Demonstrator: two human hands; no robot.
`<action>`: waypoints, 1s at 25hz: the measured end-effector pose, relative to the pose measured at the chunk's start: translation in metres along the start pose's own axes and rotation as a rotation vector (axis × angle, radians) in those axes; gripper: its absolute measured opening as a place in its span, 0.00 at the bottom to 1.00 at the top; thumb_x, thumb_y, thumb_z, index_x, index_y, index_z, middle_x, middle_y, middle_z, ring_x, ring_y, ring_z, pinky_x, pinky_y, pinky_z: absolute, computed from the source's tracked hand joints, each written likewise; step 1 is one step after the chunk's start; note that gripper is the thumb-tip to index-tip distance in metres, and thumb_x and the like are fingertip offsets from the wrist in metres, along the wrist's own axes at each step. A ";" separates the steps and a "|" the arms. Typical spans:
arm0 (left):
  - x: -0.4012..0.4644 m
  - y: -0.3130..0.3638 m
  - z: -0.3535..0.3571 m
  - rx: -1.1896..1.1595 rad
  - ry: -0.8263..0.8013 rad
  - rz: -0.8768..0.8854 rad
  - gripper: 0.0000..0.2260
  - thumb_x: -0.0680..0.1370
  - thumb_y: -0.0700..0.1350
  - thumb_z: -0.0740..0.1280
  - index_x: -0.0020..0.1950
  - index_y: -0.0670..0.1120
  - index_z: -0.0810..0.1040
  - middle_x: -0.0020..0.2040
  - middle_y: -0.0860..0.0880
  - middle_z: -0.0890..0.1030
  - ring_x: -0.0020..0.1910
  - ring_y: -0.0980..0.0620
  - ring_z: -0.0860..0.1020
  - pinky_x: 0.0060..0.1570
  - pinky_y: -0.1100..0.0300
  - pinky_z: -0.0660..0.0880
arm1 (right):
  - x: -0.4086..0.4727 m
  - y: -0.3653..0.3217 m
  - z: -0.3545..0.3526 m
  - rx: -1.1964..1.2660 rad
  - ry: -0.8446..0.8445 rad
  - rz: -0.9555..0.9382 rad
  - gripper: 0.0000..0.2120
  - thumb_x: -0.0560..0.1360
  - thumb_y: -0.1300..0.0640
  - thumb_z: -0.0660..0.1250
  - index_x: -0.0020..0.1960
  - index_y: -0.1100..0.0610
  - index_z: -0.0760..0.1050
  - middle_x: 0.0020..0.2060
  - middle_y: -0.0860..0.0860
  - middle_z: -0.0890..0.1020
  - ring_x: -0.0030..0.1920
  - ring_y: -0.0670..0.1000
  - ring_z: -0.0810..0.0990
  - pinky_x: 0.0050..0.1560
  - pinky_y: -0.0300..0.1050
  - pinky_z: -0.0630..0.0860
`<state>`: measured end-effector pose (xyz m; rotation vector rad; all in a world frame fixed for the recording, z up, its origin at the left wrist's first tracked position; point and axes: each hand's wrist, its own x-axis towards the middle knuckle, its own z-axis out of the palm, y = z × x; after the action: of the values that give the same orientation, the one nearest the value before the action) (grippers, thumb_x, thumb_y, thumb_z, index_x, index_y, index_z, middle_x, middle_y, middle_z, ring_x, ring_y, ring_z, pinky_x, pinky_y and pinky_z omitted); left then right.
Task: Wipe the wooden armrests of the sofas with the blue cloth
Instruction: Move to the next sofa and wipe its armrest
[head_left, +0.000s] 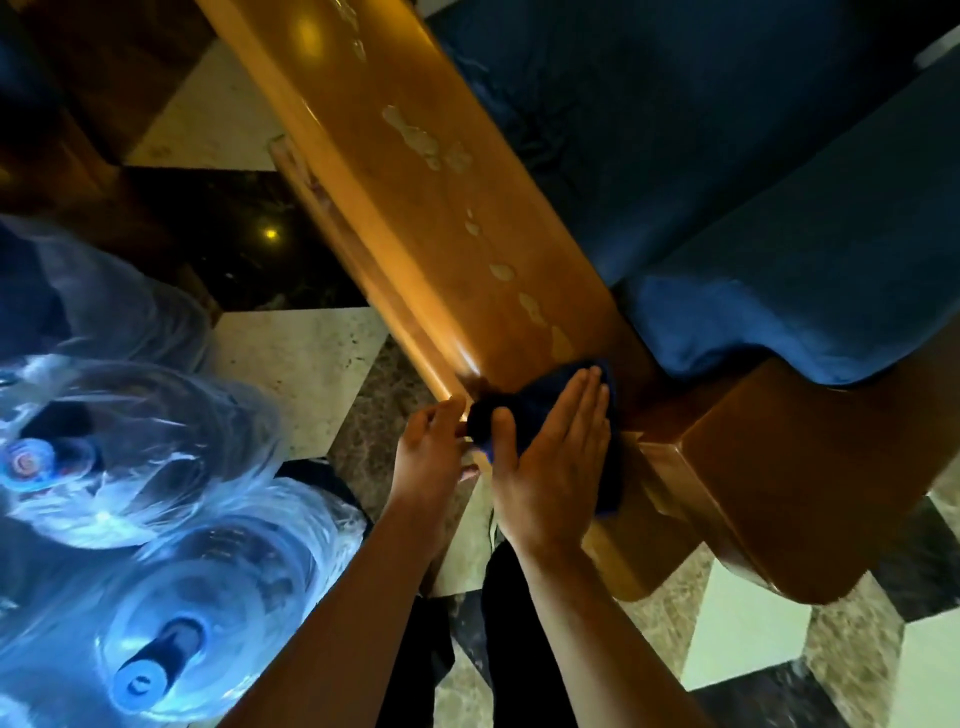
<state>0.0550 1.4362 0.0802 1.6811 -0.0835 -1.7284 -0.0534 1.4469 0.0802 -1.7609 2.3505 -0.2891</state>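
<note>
A long glossy wooden armrest (415, 187) runs from the top left down to the middle, with pale worn patches along its top. The dark blue cloth (524, 405) lies bunched on its near end. My right hand (556, 457) presses flat on the cloth, fingers together and stretched out, thumb against the bunched part. My left hand (431, 457) curls around the armrest's near left corner, beside the cloth; whether it touches the cloth I cannot tell.
Blue sofa cushions (779, 249) sit to the right of the armrest, above the wooden sofa base (810, 483). Large clear blue water bottles (130, 467) stand at the left. A dark wooden piece of furniture (104, 78) fills the top left. The floor (301, 364) is patterned tile.
</note>
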 end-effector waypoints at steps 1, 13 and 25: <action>0.001 0.005 -0.003 -0.016 0.000 -0.011 0.11 0.81 0.52 0.65 0.58 0.48 0.80 0.48 0.43 0.87 0.44 0.46 0.86 0.46 0.47 0.81 | 0.011 -0.009 0.001 0.031 0.009 0.070 0.42 0.81 0.34 0.51 0.82 0.61 0.46 0.82 0.58 0.53 0.82 0.55 0.50 0.81 0.53 0.51; 0.053 0.085 0.010 -0.156 0.045 -0.090 0.21 0.81 0.62 0.62 0.64 0.48 0.78 0.57 0.42 0.85 0.54 0.41 0.85 0.59 0.38 0.80 | 0.126 -0.035 -0.005 0.119 -0.100 -0.025 0.45 0.69 0.43 0.60 0.82 0.56 0.52 0.82 0.53 0.54 0.82 0.52 0.48 0.82 0.53 0.44; 0.112 0.196 0.001 -0.427 0.190 -0.058 0.29 0.81 0.68 0.54 0.75 0.51 0.72 0.67 0.46 0.81 0.62 0.43 0.80 0.67 0.40 0.75 | 0.227 -0.113 0.003 0.038 -0.361 -0.470 0.49 0.71 0.52 0.67 0.83 0.57 0.43 0.83 0.52 0.46 0.82 0.53 0.42 0.82 0.54 0.43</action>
<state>0.1515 1.2315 0.0848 1.5243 0.3982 -1.4882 -0.0110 1.1976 0.0993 -2.1217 1.6640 -0.0679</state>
